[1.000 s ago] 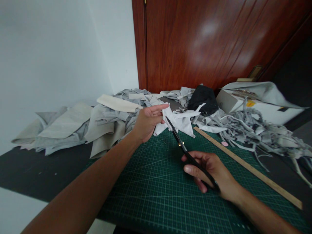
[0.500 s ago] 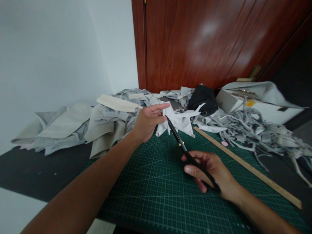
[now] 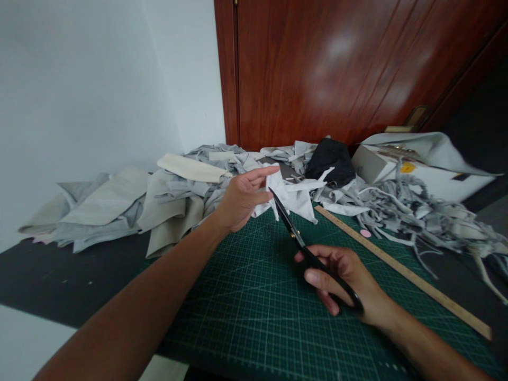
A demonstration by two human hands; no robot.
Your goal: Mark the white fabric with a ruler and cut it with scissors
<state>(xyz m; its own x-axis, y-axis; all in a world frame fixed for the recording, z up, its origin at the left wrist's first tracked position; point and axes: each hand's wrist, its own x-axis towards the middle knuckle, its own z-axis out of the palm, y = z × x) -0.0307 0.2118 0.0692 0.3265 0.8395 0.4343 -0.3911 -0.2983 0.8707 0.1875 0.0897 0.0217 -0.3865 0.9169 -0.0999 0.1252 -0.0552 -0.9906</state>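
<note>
White cloth [image 3: 299,203] in the left hand [image 3: 240,200], scissors [image 3: 308,254] in the right hand [image 3: 349,278], at the mat's far part

The left thumb and curled fingers are clamped on the cloth's near edge, index stretched out; the right fingers wrap the scissors' handles, blade tips just beside the left thumb; the widest stretch of green cutting mat [image 3: 246,301] runs between the forearms to its near edge; a wooden ruler [image 3: 397,264] slants along the right, tangled grey strips [image 3: 440,217] beyond it, fabric pieces [image 3: 111,198] heaped at left
</note>
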